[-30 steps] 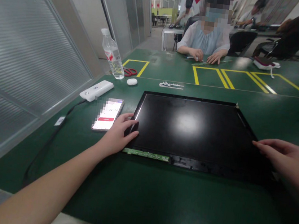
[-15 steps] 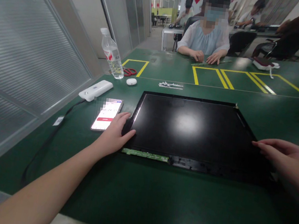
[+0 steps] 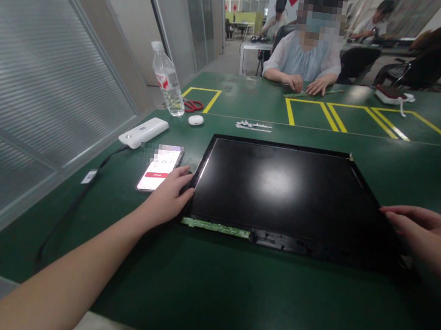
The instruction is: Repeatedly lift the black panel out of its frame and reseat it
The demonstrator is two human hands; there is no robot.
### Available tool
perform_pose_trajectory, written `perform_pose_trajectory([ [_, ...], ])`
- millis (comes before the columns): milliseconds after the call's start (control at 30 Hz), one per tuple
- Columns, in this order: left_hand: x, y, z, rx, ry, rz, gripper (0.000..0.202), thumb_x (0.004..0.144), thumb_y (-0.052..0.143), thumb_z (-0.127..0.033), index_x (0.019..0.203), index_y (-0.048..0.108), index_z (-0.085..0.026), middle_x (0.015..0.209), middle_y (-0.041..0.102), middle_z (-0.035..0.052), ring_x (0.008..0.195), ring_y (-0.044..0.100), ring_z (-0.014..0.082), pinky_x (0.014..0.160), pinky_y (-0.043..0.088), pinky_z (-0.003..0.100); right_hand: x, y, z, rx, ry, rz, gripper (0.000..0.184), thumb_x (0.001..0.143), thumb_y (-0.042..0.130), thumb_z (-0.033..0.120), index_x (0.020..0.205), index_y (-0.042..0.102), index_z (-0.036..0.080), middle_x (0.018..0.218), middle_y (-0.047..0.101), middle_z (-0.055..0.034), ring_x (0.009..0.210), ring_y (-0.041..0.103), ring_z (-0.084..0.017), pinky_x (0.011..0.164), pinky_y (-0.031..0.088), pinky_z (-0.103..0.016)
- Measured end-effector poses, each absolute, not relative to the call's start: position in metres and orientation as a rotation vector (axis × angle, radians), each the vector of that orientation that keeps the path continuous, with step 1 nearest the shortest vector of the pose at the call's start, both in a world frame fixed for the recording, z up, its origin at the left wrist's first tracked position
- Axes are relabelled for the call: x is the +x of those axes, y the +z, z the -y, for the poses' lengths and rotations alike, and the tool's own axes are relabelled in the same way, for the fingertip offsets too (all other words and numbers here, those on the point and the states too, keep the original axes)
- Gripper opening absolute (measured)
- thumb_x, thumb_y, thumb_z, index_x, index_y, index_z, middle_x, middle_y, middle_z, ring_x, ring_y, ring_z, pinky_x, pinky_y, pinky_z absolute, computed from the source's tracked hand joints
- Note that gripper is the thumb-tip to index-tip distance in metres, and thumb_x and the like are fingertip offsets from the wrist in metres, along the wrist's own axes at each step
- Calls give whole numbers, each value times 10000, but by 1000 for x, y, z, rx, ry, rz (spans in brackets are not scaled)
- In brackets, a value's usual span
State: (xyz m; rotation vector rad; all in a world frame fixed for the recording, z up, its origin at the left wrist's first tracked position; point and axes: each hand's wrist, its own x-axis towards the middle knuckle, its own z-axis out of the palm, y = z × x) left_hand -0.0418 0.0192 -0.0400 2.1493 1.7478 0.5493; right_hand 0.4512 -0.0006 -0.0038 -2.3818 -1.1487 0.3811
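Note:
A black LCD panel (image 3: 277, 188) in a dark frame lies flat on the green table, a bright light reflected in its middle. Along its near edge runs a strip of green circuit board (image 3: 216, 228). My left hand (image 3: 171, 194) is at the panel's left edge, thumb against the frame and fingers curled at the side. On the opposite side, my right hand (image 3: 424, 227) pinches the right edge between thumb and fingers. Just left of my left hand lies a phone (image 3: 159, 168) with a lit timer screen.
Behind the phone are a white device (image 3: 144, 133) with a black strap, a white earbud case (image 3: 196, 120), a water bottle (image 3: 169, 81) and red-handled scissors (image 3: 193, 106). Small white strips (image 3: 253, 126) lie beyond the panel. A co-worker (image 3: 303, 63) sits across the table.
My left thumb has slid off the screen's face to the frame's edge. My right hand has shifted slightly outward along the right edge. The panel stays flat.

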Motion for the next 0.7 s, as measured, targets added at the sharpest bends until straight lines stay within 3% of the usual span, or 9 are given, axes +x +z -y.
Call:
perform_pose_trajectory([
  [167,-40,-36,-19,1979,722,-1691,400,891,582,-303,1224,774,-189,1539,590,141,1446,511,382,1227,354,596,451,-5,0,-2399,356,1181,409,499,562,572,763,731,310,782,719,-67,810,631,-342,788,445,-482],
  [267,-32,-28,-15,1660,926,-1612,405,878,637,-281,1256,777,-232,1437,693,83,1409,560,359,1186,430,562,455,-9,-1,-2395,349,1166,409,504,574,576,765,737,306,800,720,-66,823,631,-335,787,447,-474],
  [367,-21,-16,-9,1119,1061,-1540,442,894,680,-234,1331,745,-225,1124,826,80,1143,746,320,922,636,438,459,-13,-2,-2383,353,1158,390,518,589,572,765,741,312,800,722,-57,840,638,-336,773,448,-466],
  [467,-13,-7,-5,788,1121,-1475,460,916,656,-118,1356,734,-228,878,839,60,785,807,236,654,653,296,462,-15,-3,-2380,330,1187,387,532,589,574,768,746,310,788,716,-54,827,634,-326,767,448,-460],
  [567,-7,0,-5,649,1139,-1423,474,945,602,-67,1381,716,-217,787,825,52,646,787,200,552,626,249,465,-17,-3,-2400,334,1193,423,550,588,589,806,765,303,811,722,-57,815,629,-319,760,453,-458],
  [700,-2,5,-5,563,1156,-1407,486,946,586,-60,1394,704,-206,792,825,61,620,785,203,502,614,240,468,-20,-3,-2421,369,1178,470,557,595,609,860,781,302,888,745,-62,830,644,-320,730,461,-451],
])
